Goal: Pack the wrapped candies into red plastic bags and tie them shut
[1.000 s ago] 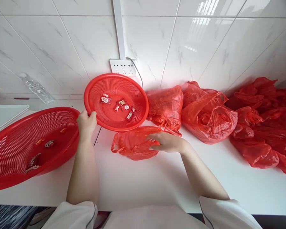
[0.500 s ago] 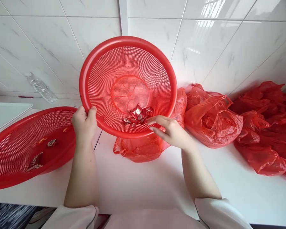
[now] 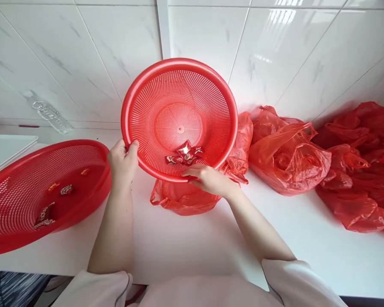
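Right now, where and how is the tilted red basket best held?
Probably by its thick rim, from the left and right sides. The red basket tips toward the camera, and small packets lie by its low near edge, so side grips should avoid them. The left hand holds the left rim.

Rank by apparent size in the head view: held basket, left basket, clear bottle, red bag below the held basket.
1. Held basket and left basket: too alike to rank, left one cropped
2. Red bag, partly hidden
3. Clear bottle

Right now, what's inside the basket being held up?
In the tilted basket, a few red-wrapped pieces lie clustered; anything behind the right hand can't be seen.
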{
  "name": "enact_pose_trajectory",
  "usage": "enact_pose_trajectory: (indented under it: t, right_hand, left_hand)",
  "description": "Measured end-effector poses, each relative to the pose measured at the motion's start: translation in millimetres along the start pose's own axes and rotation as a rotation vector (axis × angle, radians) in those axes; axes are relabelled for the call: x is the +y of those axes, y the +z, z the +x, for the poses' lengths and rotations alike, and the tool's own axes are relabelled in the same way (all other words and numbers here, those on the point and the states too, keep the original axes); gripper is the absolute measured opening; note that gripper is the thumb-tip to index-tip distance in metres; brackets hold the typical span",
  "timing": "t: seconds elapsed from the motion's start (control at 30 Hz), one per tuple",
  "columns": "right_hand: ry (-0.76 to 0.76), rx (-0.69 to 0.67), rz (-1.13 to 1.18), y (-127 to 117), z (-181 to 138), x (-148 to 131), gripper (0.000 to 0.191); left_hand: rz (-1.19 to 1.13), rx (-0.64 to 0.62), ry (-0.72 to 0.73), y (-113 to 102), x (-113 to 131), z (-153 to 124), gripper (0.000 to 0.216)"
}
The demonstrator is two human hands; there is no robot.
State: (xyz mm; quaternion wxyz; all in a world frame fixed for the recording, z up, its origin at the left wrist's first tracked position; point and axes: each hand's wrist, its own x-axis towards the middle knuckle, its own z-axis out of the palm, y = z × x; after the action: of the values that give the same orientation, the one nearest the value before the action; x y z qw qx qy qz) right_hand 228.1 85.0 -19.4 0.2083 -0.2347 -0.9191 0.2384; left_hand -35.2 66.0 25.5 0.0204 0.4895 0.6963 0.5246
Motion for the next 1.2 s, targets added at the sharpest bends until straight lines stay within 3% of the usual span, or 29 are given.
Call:
enact_pose_trajectory:
  t: [0.1,0.33,0.63,0.77,0.87,1.1,1.2]
  right_hand:
    - [0.029,0.032,0.071,-9.9,-4.2,-3.6,0.031]
    - [0.131,-0.112,0.155,-11.7,-8.1,-6.0,0.024]
    - [0.152,0.206,0.028,8.4,2.9,7.4,0.035]
    - [0.190,0.197,-0.118,23.2,9.3,14.8,0.044]
    - [0.216,0.138,-0.172,26.1,11.3,16.4,0.040]
    - [0.143,0.228,0.089,-3.9,-0.3,4.3,0.034]
    - [0.115,0.103,0.176,-21.0,-8.9,-3.4,0.030]
  left_hand:
    - [0.037,0.029,0.006,-1.6,1.5,1.3,0.018]
    - [0.098,0.052,0.030,-3.1,1.3,2.2,0.021]
    - [0.190,0.065,0.133,0.1,13.7,-10.4,0.028]
    - [0.148,0.013,0.176,3.3,25.3,-19.9,0.028]
    - [0.101,-0.031,0.186,6.0,29.1,-22.3,0.028]
    - [0.097,0.006,0.160,5.6,16.6,-13.0,0.029]
    - [0.100,0.029,0.128,5.1,8.3,-6.4,0.029]
